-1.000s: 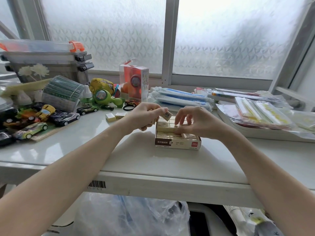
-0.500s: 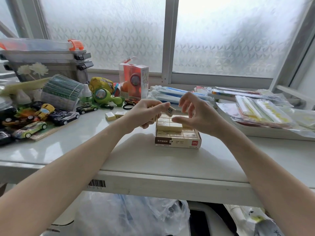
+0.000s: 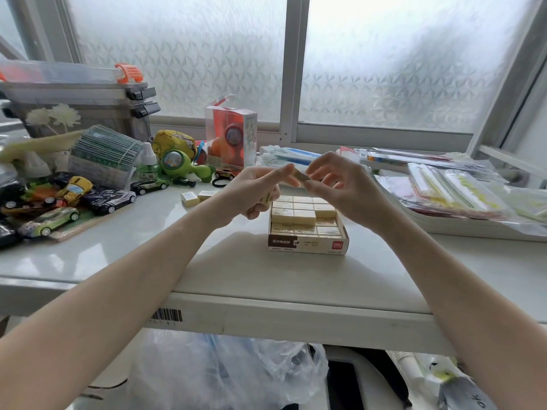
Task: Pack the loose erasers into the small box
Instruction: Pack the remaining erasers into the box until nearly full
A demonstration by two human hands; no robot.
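Small open box [image 3: 307, 243] flat on white table, white front with brown label panel and red logo. Packed with rows of cream wrapped erasers [image 3: 293, 216], one raised layer at the back. One eraser [image 3: 300, 175] held above the box between fingertips. Two loose erasers [image 3: 196, 198] lying left of the box.

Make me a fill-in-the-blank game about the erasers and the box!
1. The left hand and right hand pinch one ____ between them.
2. The hands are held above the open ____.
3. Two loose erasers lie on the table to the ____ of the box.

Missing words: eraser; box; left
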